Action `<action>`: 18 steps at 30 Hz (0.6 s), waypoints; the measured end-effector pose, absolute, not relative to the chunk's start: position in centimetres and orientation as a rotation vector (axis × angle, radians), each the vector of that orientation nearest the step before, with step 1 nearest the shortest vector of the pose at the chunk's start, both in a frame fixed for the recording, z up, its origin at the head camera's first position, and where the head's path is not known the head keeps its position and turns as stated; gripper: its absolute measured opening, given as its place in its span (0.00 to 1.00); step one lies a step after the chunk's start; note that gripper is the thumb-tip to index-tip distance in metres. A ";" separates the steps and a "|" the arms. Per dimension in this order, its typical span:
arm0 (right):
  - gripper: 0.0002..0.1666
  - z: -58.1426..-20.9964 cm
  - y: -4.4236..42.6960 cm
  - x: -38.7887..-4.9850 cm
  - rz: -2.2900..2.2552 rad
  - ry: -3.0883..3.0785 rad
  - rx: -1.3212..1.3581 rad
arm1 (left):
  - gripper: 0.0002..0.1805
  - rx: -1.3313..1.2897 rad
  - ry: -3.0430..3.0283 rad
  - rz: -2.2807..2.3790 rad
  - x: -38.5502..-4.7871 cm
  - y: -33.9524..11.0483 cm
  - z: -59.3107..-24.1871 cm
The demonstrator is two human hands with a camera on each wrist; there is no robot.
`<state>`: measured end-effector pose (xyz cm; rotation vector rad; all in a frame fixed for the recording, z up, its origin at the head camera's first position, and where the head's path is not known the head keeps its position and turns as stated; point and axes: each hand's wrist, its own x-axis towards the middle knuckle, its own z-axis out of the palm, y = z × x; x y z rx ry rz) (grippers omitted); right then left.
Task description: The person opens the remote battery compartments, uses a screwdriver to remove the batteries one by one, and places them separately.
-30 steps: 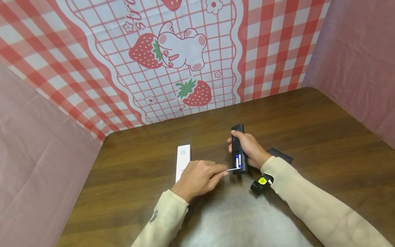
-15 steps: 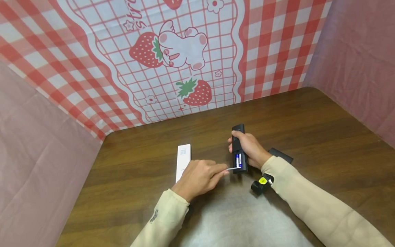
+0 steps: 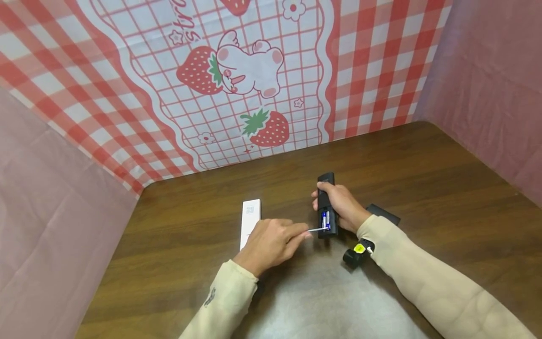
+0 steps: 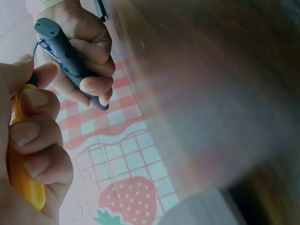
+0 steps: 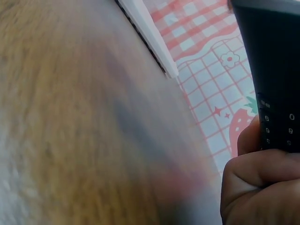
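Note:
My right hand [image 3: 345, 205] grips a black remote control [image 3: 325, 200] above the table, its thumb along the back. At the remote's near end the battery compartment is uncovered, with two blue-and-white batteries [image 3: 325, 219] lying in it. My left hand [image 3: 268, 242] holds a screwdriver; its yellow handle [image 4: 28, 180] lies within the curled fingers in the left wrist view. The thin metal shaft [image 3: 315, 230] reaches to the near end of the batteries; whether the tip touches them I cannot tell. In the right wrist view, number keys show on the remote's face [image 5: 281, 93].
A long white box [image 3: 251, 216] with a printed code lies on the brown wooden table [image 3: 190, 230], partly behind the left hand. A flat black object [image 3: 383, 213] lies beyond the right wrist. A strawberry-patterned cloth [image 3: 254, 70] hangs behind the table.
The screwdriver's tip has shifted slightly up and left at the batteries' near end. Both hands keep their hold and hardly move; the whole view shifts a little.

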<state>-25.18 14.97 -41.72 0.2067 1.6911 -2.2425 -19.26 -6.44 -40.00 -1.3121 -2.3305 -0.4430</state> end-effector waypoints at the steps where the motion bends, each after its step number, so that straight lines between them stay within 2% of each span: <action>1: 0.22 -41.7 15.0 -25.1 -2.242 1.689 0.211 | 0.09 -1.296 -2.321 -0.457 -19.3 -6.5 -39.9; 7: 0.21 -41.7 14.5 -24.6 -2.212 1.686 0.188 | 0.07 -1.158 -2.323 -0.477 -19.9 -7.1 -39.5; 18: 0.22 -41.7 14.1 -24.7 -2.241 1.612 0.152 | 0.09 -1.207 -2.370 -0.505 -19.9 -6.8 -40.0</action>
